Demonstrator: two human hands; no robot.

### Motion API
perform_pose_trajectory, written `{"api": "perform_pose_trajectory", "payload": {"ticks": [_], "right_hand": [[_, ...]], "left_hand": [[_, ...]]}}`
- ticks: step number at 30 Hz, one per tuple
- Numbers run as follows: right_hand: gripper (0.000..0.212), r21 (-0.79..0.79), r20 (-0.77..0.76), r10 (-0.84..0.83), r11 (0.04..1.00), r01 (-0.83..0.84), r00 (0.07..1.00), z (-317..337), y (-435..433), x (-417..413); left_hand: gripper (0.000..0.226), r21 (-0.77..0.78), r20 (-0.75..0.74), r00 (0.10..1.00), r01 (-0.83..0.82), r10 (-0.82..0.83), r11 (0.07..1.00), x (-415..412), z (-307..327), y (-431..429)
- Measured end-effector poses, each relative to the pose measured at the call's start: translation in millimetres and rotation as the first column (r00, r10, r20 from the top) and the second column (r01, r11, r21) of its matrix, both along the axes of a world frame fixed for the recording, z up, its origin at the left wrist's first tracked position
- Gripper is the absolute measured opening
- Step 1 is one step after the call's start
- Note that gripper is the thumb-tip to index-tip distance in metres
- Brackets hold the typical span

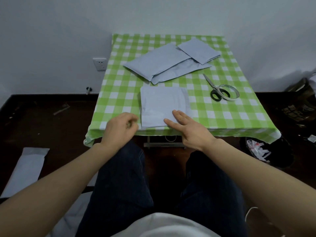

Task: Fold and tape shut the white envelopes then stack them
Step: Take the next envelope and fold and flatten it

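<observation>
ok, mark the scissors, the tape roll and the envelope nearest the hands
scissors [212, 86]: head view, blade pivot.
tape roll [236, 94]: head view, right rim.
envelope [162, 103]: head view, middle of top face.

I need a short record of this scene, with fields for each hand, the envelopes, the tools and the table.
left hand: fingers curled, left of the near envelope; unclear whether it holds anything
right hand: fingers straight, resting on the near envelope's front corner
near envelope: flat, looks folded, at the table's front
far envelopes: two long ones overlapping, a shorter one partly on top, at the back
tools: scissors, handle overlapping the tape roll, on the right
table: green and white checked cloth
</observation>
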State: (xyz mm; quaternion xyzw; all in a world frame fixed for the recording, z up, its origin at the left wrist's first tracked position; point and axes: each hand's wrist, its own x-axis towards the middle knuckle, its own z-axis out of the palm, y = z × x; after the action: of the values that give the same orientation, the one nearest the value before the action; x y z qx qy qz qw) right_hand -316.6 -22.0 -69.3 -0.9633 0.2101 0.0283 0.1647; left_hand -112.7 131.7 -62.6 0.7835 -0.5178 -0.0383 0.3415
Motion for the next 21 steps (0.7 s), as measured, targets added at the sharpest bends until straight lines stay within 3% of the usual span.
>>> {"api": "perform_pose_trajectory", "payload": {"ticks": [2, 7, 12, 16, 21], "right_hand": [[0.083, -0.01, -0.006, -0.001, 1.0, 0.001, 1.0, -0.5, 0.1, 0.4], [0.085, -0.012, -0.02, -0.003, 1.0, 0.003, 1.0, -0.6, 0.2, 0.7], [0.086, -0.01, -0.015, -0.004, 1.0, 0.004, 1.0, -0.7, 1.2, 1.4], [0.086, -0.01, -0.015, -0.004, 1.0, 0.004, 1.0, 0.0, 1.5, 0.8], [0.086, -0.003, 0.001, -0.007, 1.0, 0.007, 1.0, -0.5, 2.2, 0.3]], "left_hand": [[0.026, 0.048, -0.264, 0.942, -0.202, 0.208, 0.978, 2.5, 5.4, -4.2], [0.033, 0.158, -0.574, 0.764, -0.251, 0.296, 0.955, -1.6, 7.0, -21.6], [0.021, 0.233, -0.671, 0.674, -0.204, 0.309, 0.951, -11.2, 9.4, -34.1], [0.036, 0.286, -0.623, 0.697, -0.221, 0.356, 0.932, -9.9, 8.7, -35.1], [0.036, 0.276, -0.597, 0.72, -0.231, 0.355, 0.933, -11.5, 9.8, -36.2]]}}
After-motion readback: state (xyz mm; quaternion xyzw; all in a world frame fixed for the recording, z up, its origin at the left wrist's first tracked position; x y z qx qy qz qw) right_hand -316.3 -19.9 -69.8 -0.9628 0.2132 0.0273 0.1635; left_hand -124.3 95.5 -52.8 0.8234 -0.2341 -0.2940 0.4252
